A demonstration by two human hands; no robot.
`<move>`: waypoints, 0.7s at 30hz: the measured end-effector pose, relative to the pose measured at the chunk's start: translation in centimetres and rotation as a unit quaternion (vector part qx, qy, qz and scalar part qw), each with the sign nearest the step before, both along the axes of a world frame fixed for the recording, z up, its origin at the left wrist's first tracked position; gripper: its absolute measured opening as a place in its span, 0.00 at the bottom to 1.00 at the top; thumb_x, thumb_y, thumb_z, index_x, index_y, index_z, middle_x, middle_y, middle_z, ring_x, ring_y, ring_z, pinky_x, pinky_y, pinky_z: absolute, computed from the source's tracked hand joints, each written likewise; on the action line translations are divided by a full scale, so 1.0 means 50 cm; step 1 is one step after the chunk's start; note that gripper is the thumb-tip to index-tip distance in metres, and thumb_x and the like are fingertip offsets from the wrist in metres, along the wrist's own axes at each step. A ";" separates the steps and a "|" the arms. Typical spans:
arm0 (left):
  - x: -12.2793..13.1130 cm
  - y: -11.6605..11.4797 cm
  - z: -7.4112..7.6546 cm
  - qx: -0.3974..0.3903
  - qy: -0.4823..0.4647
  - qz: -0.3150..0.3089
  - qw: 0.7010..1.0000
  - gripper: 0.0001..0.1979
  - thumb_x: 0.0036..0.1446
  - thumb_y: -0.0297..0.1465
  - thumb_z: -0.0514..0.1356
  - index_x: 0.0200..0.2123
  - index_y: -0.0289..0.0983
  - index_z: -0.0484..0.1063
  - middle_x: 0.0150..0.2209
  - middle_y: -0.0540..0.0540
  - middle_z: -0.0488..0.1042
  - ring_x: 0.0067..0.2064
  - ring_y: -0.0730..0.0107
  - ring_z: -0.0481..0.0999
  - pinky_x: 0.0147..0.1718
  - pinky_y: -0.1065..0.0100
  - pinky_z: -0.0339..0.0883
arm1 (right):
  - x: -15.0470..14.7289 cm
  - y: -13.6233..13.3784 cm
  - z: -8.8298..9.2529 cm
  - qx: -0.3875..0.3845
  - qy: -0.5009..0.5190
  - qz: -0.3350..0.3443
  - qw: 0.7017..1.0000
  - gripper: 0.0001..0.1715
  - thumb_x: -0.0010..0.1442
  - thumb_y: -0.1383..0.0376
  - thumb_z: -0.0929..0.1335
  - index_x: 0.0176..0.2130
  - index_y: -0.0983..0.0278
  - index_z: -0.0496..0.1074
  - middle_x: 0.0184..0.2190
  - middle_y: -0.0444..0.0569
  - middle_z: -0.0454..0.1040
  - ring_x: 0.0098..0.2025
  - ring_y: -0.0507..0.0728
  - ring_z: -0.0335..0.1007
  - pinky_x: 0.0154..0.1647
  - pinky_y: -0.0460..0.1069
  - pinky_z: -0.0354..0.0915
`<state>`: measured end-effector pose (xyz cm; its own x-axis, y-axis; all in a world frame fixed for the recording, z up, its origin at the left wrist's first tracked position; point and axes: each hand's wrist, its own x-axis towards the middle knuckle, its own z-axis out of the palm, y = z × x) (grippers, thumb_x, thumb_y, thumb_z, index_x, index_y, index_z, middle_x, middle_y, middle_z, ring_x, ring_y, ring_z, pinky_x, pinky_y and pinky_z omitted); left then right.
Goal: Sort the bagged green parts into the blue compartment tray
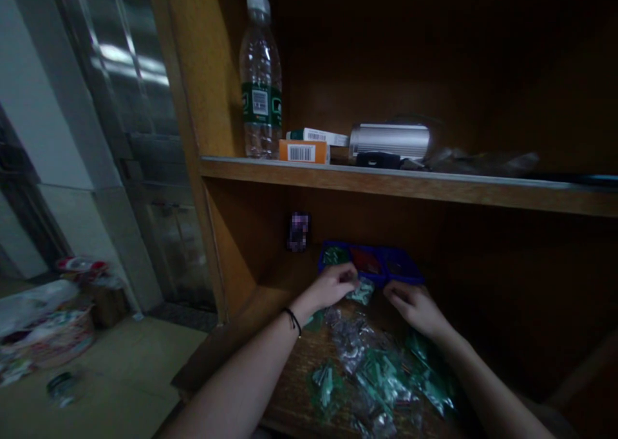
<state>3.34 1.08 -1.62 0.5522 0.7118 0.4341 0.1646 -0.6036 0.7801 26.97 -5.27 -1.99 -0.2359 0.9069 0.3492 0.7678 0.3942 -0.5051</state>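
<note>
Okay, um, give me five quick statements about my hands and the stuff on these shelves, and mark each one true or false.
1. The plastic bottle stands upright on the upper shelf. True.
2. The black wristband is worn on the right wrist. False: it is on the left one.
3. The middle section of the blue tray has red contents. True.
4. The orange box lies on the lower shelf. False: it is on the upper shelf, beside the plastic bottle.
5. The small packet is at the fingertips of the left hand. True.
</note>
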 end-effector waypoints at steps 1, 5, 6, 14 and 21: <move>-0.004 0.014 -0.001 -0.010 -0.044 0.032 0.998 0.06 0.56 0.33 0.59 0.30 0.37 0.67 0.26 0.54 0.66 0.30 0.73 0.66 0.31 0.72 0.59 | 0.000 0.001 -0.002 0.001 -0.006 -0.005 1.000 0.16 0.64 0.59 0.60 0.35 0.62 0.74 0.31 0.47 0.78 0.35 0.58 0.73 0.38 0.50 0.62; -0.031 0.080 -0.013 -0.016 -0.152 0.206 0.967 0.06 0.58 0.34 0.57 0.31 0.38 0.63 0.26 0.54 0.66 0.29 0.73 0.68 0.29 0.73 0.61 | -0.004 0.000 -0.006 0.002 -0.018 -0.003 1.000 0.15 0.63 0.61 0.60 0.35 0.62 0.75 0.31 0.47 0.79 0.35 0.58 0.74 0.38 0.50 0.61; -0.038 0.095 -0.017 -0.008 -0.156 0.253 0.955 0.05 0.58 0.33 0.57 0.32 0.38 0.63 0.27 0.53 0.68 0.30 0.72 0.70 0.30 0.73 0.62 | -0.005 0.000 -0.006 0.003 -0.019 -0.002 1.000 0.15 0.63 0.61 0.60 0.35 0.62 0.74 0.30 0.47 0.79 0.35 0.58 0.74 0.37 0.49 0.61; -0.040 0.093 -0.042 0.134 -0.024 0.306 0.942 0.08 0.60 0.27 0.56 0.43 0.40 0.67 0.39 0.47 0.74 0.38 0.67 0.75 0.38 0.68 0.67 | -0.005 -0.001 -0.002 0.009 -0.028 -0.008 1.000 0.15 0.63 0.62 0.61 0.35 0.62 0.75 0.30 0.47 0.79 0.34 0.58 0.74 0.36 0.49 0.60; -0.026 0.078 -0.033 0.194 0.073 0.280 0.937 0.10 0.63 0.31 0.56 0.46 0.38 0.72 0.45 0.43 0.74 0.44 0.64 0.75 0.47 0.65 0.67 | -0.007 -0.001 -0.001 0.015 -0.036 -0.007 0.999 0.16 0.63 0.61 0.61 0.34 0.62 0.75 0.30 0.48 0.79 0.33 0.58 0.74 0.36 0.49 0.61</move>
